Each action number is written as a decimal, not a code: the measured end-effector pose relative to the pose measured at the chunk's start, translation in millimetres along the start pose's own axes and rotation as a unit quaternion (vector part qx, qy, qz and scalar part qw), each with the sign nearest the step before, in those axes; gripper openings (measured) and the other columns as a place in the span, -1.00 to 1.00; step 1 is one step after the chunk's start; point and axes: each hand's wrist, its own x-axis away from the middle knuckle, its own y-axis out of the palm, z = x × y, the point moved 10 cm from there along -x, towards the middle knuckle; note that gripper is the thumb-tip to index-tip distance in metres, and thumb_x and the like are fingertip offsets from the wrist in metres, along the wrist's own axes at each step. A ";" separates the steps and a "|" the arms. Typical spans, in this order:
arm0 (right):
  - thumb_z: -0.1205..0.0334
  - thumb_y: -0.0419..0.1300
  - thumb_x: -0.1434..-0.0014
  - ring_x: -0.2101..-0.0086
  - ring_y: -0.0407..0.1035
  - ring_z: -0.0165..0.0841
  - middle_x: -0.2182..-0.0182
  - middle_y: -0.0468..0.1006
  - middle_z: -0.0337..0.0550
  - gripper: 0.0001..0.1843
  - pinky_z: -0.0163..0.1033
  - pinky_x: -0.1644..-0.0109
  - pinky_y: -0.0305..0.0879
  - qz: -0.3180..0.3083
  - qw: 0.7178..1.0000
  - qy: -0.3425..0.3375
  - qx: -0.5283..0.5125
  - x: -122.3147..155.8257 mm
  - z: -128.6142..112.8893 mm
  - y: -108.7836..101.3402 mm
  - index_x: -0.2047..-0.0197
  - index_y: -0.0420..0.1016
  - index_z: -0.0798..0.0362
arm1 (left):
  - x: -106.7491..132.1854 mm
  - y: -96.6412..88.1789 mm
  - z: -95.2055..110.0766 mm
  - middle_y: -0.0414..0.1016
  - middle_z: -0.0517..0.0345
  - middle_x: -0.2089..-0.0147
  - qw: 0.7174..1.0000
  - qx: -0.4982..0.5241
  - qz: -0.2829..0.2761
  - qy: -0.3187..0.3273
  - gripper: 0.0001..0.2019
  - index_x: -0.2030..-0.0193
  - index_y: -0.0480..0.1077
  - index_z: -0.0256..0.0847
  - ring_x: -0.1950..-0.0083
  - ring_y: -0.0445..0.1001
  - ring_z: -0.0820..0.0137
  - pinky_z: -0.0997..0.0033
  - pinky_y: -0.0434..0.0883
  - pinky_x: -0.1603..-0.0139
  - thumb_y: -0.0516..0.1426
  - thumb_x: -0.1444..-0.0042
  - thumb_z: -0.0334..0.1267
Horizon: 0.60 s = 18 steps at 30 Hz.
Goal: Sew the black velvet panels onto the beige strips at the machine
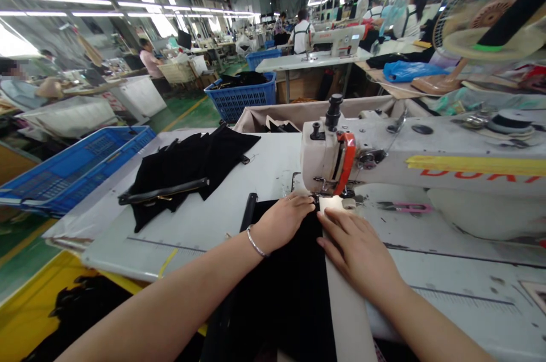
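Black fabric [294, 282] lies under the head of a white sewing machine [322, 151] and hangs down over the table's front edge. A pale strip [347, 311] runs along its right side. My left hand [284, 219], with a silver bangle at the wrist, rests on the black fabric, its fingers stretched out toward the presser foot. My right hand [356, 242] lies flat with fingers extended on the pale strip, close to the needle area. The needle itself is hidden behind the machine head and fingertips.
A stack of black pieces with zippers [183, 163] lies left on the table. Pink-handled thread snips [405, 208] lie right, beneath the machine arm. Blue crates [243, 101] stand beyond, a yellow bin [38, 305] at lower left. Several people sit at other stations.
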 end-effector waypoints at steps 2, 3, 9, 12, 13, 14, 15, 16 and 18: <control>0.03 0.06 -0.28 -0.08 0.24 -0.19 -0.13 0.35 -0.09 -0.52 0.01 -0.17 0.21 0.006 1.000 -0.019 -0.005 16.3 -12.1 -5.3 -0.22 0.29 0.00 | 15.4 -4.2 15.4 0.30 0.00 -0.27 0.999 0.018 -0.038 0.003 -0.67 -0.18 0.30 -0.28 -0.34 0.19 0.32 0.15 0.08 -0.41 -0.02 -0.31 -0.32; 0.04 0.08 -0.27 -0.07 0.26 -0.21 -0.11 0.37 -0.10 -0.53 -0.01 -0.15 0.24 0.014 0.999 -0.032 -0.009 27.6 -20.4 -9.2 -0.21 0.30 0.00 | 27.8 -5.3 28.2 0.26 -0.03 -0.30 0.997 0.038 -0.065 0.015 -0.62 -0.21 0.26 -0.27 -0.36 0.15 0.28 0.10 0.06 -0.42 0.02 -0.30 -0.21; 0.13 0.15 -0.21 0.01 0.35 -0.31 0.01 0.50 -0.15 -0.63 -0.21 -0.05 0.35 0.101 0.988 -0.105 -0.043 91.9 -64.8 -44.0 -0.07 0.45 0.03 | 104.9 -9.3 95.5 0.19 0.02 -0.34 0.979 0.127 -0.139 0.075 -0.52 -0.25 0.22 -0.17 -0.38 0.10 0.28 0.04 -0.06 -0.45 0.11 -0.22 -0.12; 0.06 0.17 -0.18 0.02 0.38 -0.30 0.02 0.52 -0.13 -0.60 -0.19 -0.03 0.37 0.087 0.988 -0.123 -0.016 98.5 -72.5 -50.1 -0.05 0.47 0.04 | 113.2 -6.8 98.4 0.22 0.02 -0.32 0.982 0.114 -0.132 0.074 -0.55 -0.21 0.27 -0.16 -0.38 0.12 0.26 0.00 -0.05 -0.44 0.14 -0.18 -0.23; 0.00 0.17 -0.18 0.02 0.38 -0.28 0.02 0.52 -0.11 -0.55 -0.17 -0.02 0.38 0.076 0.988 -0.137 -0.001 98.4 -75.2 -50.5 -0.06 0.46 0.05 | 113.1 -5.8 98.9 0.21 -0.01 -0.32 0.982 0.108 -0.134 0.079 -0.52 -0.21 0.26 -0.17 -0.38 0.12 0.22 -0.02 -0.05 -0.44 0.18 -0.14 -0.23; -0.06 0.16 -0.18 0.02 0.38 -0.26 0.01 0.51 -0.09 -0.50 -0.15 -0.01 0.39 0.064 0.986 -0.155 0.017 98.2 -78.3 -50.4 -0.07 0.45 0.08 | 112.6 -5.5 99.8 0.22 -0.03 -0.31 0.982 0.101 -0.136 0.087 -0.50 -0.21 0.26 -0.18 -0.38 0.11 0.19 -0.05 -0.05 -0.43 0.20 -0.12 -0.23; -0.11 0.13 -0.18 0.03 0.39 -0.25 0.02 0.52 -0.07 -0.46 -0.13 0.01 0.41 0.055 0.983 -0.174 0.033 98.4 -81.6 -50.3 -0.08 0.44 0.10 | 112.0 -6.0 101.3 0.23 -0.03 -0.31 0.982 0.094 -0.136 0.095 -0.49 -0.21 0.26 -0.18 -0.37 0.12 0.18 -0.07 -0.05 -0.43 0.20 -0.11 -0.22; -0.14 0.09 -0.20 0.04 0.39 -0.24 0.02 0.52 -0.05 -0.44 -0.12 0.02 0.41 0.050 0.979 -0.191 0.047 98.8 -84.5 -50.2 -0.08 0.44 0.12 | 111.6 -7.1 102.9 0.25 -0.02 -0.29 0.982 0.087 -0.133 0.103 -0.51 -0.20 0.27 -0.18 -0.37 0.13 0.17 -0.08 -0.05 -0.42 0.20 -0.12 -0.23; -0.10 0.01 -0.26 0.05 0.40 -0.26 0.03 0.53 -0.07 -0.46 -0.12 0.03 0.41 0.044 0.974 -0.213 0.063 100.5 -88.9 -49.0 -0.08 0.44 0.12 | 111.6 -9.9 105.7 0.30 0.02 -0.26 0.983 0.071 -0.123 0.114 -0.59 -0.17 0.30 -0.16 -0.36 0.15 0.20 -0.05 -0.04 -0.43 0.15 -0.17 -0.26</control>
